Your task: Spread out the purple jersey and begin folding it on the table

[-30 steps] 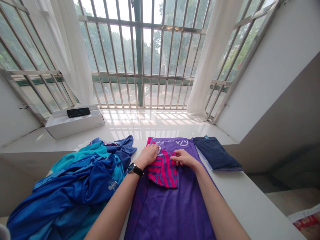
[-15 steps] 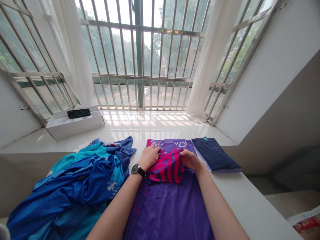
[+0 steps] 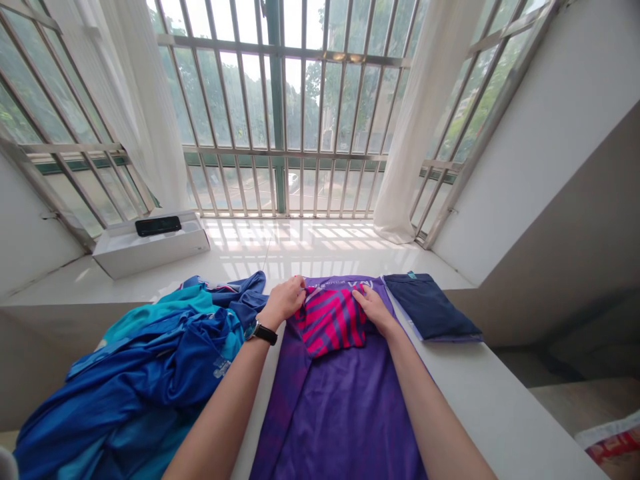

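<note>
Right under my hands, a purple jersey [image 3: 340, 420] lies flat on the white bench [image 3: 500, 407], with a folded pink-and-purple striped section [image 3: 330, 321] of cloth on top of it, between my hands. My left hand [image 3: 283, 301] is curled at that section's upper left corner, fingers bent down onto the cloth; whether they pinch it I cannot tell, because the fingertips are hidden. My right hand [image 3: 373, 310] lies flat with the fingers close together, resting on the section's upper right part. A black wristwatch [image 3: 263, 333] sits on my left wrist.

Left of my left hand, a rumpled heap of blue and teal garments [image 3: 140, 360] lies just beside the jersey. Right of my right hand is a folded navy garment [image 3: 430, 307]. Well ahead of both hands, a white box [image 3: 150, 250] with a black device [image 3: 158, 226] on top stands on the window sill [image 3: 300, 250], before a barred window [image 3: 280, 113].
</note>
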{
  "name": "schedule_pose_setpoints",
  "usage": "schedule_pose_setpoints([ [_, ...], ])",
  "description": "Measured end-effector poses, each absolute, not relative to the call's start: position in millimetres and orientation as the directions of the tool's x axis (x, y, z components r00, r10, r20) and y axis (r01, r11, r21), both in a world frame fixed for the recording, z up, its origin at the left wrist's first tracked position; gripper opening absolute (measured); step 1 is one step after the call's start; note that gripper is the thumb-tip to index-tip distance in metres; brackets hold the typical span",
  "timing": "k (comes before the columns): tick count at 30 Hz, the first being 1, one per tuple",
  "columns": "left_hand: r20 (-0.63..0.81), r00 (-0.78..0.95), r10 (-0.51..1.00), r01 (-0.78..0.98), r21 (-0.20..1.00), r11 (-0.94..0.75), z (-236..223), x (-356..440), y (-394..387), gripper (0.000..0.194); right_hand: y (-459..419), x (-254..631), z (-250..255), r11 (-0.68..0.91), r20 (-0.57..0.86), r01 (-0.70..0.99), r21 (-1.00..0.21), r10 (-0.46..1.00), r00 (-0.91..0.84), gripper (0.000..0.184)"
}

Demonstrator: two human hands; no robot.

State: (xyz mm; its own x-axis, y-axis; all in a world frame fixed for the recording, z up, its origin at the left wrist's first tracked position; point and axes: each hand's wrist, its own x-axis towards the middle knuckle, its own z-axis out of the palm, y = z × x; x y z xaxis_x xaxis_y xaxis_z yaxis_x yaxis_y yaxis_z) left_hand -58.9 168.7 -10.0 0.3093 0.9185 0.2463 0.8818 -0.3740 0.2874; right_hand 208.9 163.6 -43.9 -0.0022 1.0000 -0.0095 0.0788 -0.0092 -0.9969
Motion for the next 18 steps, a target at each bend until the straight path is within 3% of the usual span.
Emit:
schedule_pose_setpoints([
  [4,0.226,0.260,0.939,0.905,0.283,-0.318,-4,-72,177,0.027,177,207,-48,0.062,0.078,0.260,-0.964,0.996,0.051,0.023],
  [8,0.165,0.274,0.947,0.907,0.282,-0.312,0,-77,194,0.023,194,203,-49,0.109,0.132,0.370,-0.922,0.990,0.039,0.017],
  [18,0.084,0.451,0.888,0.795,0.414,-0.443,-18,-78,206,0.035,200,215,-60,0.098,0.054,0.281,-0.955,0.986,-0.159,0.036],
])
